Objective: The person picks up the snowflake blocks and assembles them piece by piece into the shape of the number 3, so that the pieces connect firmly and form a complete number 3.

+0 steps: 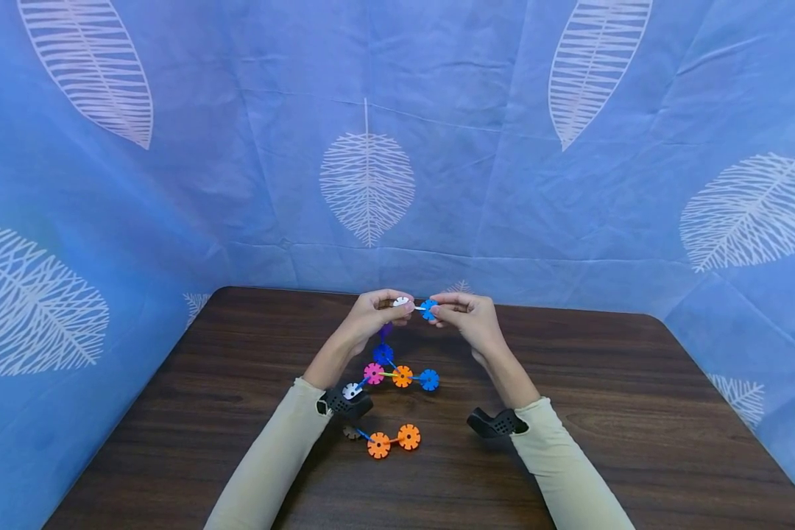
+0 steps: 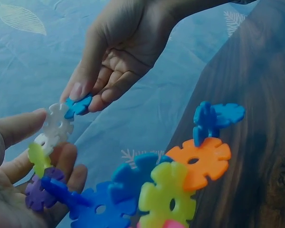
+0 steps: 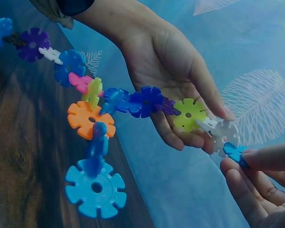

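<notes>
In the head view, my left hand pinches a white notched disc at the raised end of a linked chain of flower-shaped plastic discs. My right hand pinches a light blue notched disc between thumb and fingers. That blue disc meets the white disc edge to edge; how deep the slots engage cannot be told. Below the white pieces come a yellow-green disc, then purple and dark blue ones, hanging by the left palm. An orange disc carries a side branch ending in a light blue disc.
A dark wood table lies under both arms. The chain runs down toward its front, ending at orange discs; the left wrist's black band hides part of it. A blue leaf-print cloth hangs behind the table.
</notes>
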Available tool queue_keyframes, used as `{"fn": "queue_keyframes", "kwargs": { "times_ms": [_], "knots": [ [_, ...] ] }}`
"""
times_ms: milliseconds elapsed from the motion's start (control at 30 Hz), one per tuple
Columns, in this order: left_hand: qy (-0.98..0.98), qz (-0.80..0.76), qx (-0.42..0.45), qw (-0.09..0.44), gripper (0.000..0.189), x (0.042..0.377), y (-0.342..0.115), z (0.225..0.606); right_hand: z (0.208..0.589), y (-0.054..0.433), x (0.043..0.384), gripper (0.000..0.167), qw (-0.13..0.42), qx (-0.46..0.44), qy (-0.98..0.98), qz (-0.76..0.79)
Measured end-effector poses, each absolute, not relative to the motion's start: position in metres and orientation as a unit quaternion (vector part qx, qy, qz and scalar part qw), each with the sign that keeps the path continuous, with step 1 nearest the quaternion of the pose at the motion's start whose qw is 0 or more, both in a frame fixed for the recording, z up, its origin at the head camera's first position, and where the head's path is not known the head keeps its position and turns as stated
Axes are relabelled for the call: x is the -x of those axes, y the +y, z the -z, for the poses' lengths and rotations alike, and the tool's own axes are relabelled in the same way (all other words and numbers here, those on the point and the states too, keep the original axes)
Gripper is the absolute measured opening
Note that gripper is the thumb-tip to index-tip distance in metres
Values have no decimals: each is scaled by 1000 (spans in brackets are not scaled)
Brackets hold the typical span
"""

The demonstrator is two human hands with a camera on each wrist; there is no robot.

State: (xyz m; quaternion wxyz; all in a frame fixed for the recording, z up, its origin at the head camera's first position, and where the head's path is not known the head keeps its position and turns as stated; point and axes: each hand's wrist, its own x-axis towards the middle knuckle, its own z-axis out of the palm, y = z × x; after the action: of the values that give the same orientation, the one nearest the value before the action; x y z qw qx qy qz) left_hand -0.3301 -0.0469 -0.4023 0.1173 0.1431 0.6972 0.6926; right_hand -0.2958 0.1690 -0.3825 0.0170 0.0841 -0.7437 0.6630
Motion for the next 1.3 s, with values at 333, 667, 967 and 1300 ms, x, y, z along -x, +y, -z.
{"fn": "queue_keyframes", "kwargs": {
  "times_ms": [333, 667, 967, 1300],
  "knots": [
    [730, -642, -153, 177, 45, 333, -67, 413, 390, 184, 294, 36, 19, -46, -741, -669],
    [761, -558, -202, 261, 48, 329, -102, 425, 395, 217, 294, 39, 5, -2, -731, -683],
    [777, -493, -210, 330, 41, 314, -111, 432, 404, 240, 291, 39, -16, 33, -737, -675],
    [772, -519, -181, 319, 35, 301, -99, 436, 412, 254, 287, 39, -34, 15, -764, -644]
  ]
}}
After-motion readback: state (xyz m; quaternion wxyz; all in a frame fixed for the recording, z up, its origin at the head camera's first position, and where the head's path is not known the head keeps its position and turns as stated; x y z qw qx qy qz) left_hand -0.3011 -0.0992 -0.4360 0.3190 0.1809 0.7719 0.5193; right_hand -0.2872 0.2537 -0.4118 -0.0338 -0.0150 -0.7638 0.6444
